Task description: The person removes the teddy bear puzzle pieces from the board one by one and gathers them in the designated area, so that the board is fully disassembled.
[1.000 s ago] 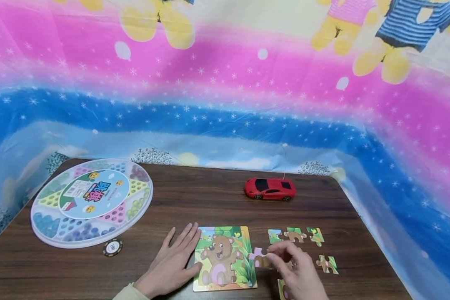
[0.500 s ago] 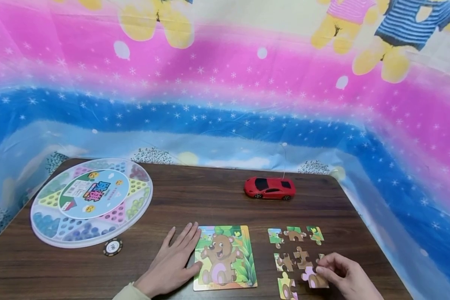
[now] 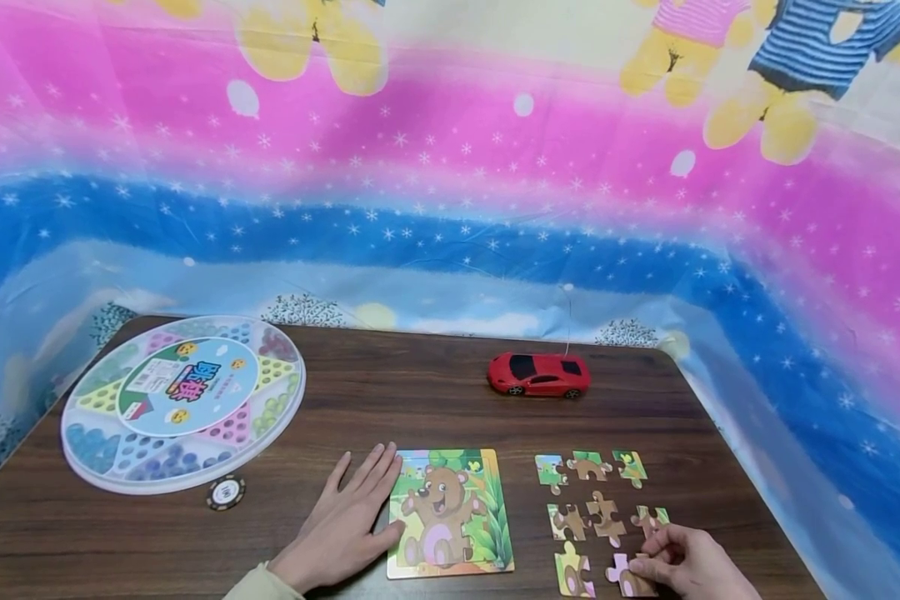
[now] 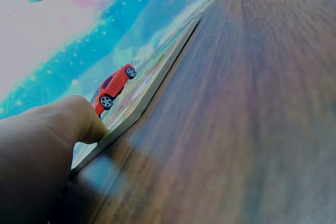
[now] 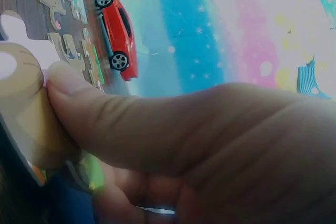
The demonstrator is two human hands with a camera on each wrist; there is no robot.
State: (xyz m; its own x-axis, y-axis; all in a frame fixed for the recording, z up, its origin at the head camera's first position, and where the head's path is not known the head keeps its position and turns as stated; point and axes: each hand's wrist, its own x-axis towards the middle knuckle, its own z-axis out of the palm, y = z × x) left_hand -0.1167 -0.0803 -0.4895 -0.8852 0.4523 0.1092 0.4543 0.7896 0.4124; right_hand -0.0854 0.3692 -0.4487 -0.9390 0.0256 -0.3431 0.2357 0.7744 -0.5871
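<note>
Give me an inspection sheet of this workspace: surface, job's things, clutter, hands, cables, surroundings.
Surface: dark wood table.
Job's things: bear puzzle board lying flat; loose puzzle pieces laid in rows to its right; pink-edged piece in the nearest row.
Clutter: round marble game board at far left, a chip beside it, red toy car at the back.
Hands: left hand lies flat, touching the puzzle board's left edge; right hand pinches the pink-edged piece.
Cables: only a thin wire rising from the car.
Surroundings: colourful cartoon-print sheet behind the table.
</note>
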